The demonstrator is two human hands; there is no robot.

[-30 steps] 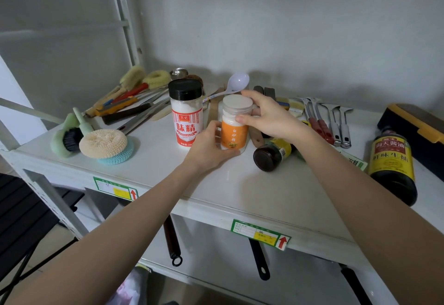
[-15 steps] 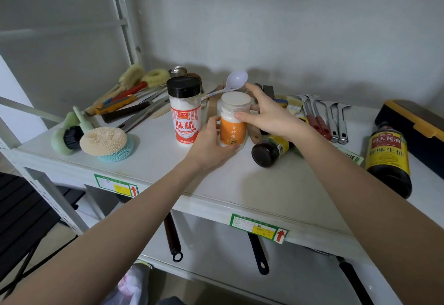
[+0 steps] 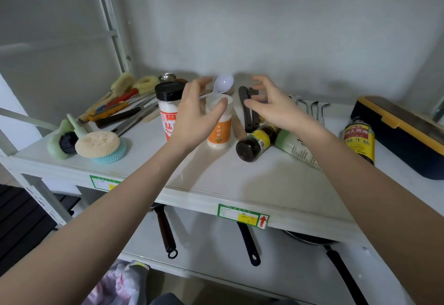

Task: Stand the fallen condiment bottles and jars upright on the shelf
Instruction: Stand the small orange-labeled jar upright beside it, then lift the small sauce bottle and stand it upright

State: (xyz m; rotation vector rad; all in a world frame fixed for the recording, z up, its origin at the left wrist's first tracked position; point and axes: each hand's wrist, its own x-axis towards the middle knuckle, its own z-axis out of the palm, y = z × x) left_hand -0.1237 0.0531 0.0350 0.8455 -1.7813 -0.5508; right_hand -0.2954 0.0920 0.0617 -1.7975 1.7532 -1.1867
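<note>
While both hands spread open, the orange jar stands upright between left hand and right hand.

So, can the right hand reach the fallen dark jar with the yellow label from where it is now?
Probably yes. The right hand is open and holds nothing, and the dark jar lies on its side just below it, with its upper side uncovered. A green bottle lies close on its right.

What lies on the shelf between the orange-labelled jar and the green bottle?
In the head view, the dark jar with the yellow label lies on its side between the upright orange-labelled jar and the fallen green bottle.
</note>
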